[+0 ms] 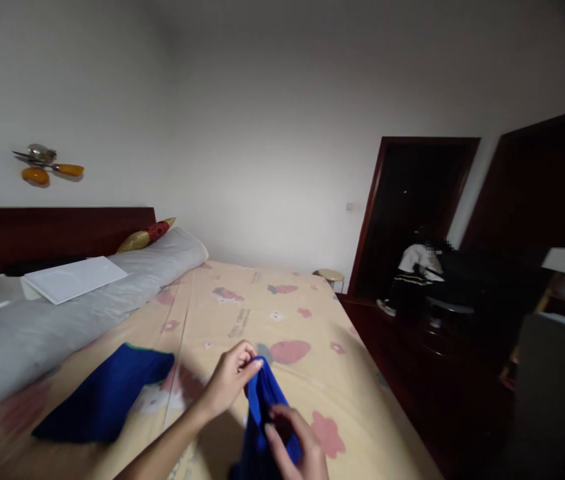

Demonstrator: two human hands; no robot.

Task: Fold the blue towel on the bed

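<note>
Right hand (296, 445) and left hand (229, 380) both pinch the blue cloth (267, 420), probably a sock; keep edges lined up over the bed (282, 313).

On the bed (282, 313) a folded cloth (105, 397) lies left of the hands, which hold a second cloth (265, 407) near the front edge, with a bolster (62, 313) and headboard (52, 233) behind-left and a doorway (407, 213) to the right.

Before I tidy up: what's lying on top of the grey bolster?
A flat white sheet or board lies on the grey bolster; a yellow-and-red cushion rests at its far end. Anything beneath the sheet is covered.
</note>
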